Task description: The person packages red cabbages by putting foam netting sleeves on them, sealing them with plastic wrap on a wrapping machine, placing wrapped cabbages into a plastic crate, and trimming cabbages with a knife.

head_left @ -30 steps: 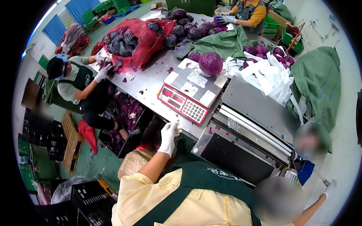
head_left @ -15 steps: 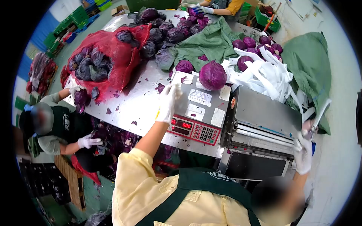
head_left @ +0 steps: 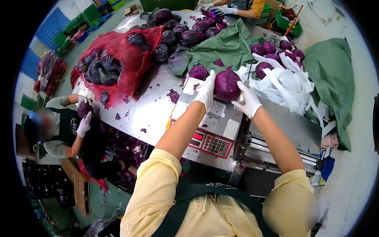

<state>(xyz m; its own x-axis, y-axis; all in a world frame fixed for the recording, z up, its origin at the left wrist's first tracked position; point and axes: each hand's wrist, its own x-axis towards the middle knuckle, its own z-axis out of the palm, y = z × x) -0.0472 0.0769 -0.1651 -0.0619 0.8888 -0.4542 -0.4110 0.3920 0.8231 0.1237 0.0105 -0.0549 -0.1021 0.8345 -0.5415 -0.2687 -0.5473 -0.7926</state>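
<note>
A round red cabbage (head_left: 226, 85) is between my two white-gloved hands, over the far part of the scale (head_left: 215, 124). My left hand (head_left: 206, 94) presses along its left side with the fingers stretched upward. At its right side, my right hand (head_left: 248, 101) is closed around a knife (head_left: 247, 76), its blade pointing away from me and its fingertips at the cabbage. The scale's red display reads 0.00. Just left of the held cabbage, a second red cabbage (head_left: 198, 72) lies behind the scale.
A wrapping machine (head_left: 292, 122) stands right of the scale, with white foam strips (head_left: 286, 81) behind it. A red mesh sack (head_left: 132, 67) and dark cabbages (head_left: 189, 38) cover the far left table. One co-worker (head_left: 75, 126) holds a cabbage at left; another person's sleeve (head_left: 252, 8) shows behind.
My right hand has swung from the far right to the cabbage with the knife. My left hand has moved right onto it. At left, the co-worker now has both hands on a cabbage.
</note>
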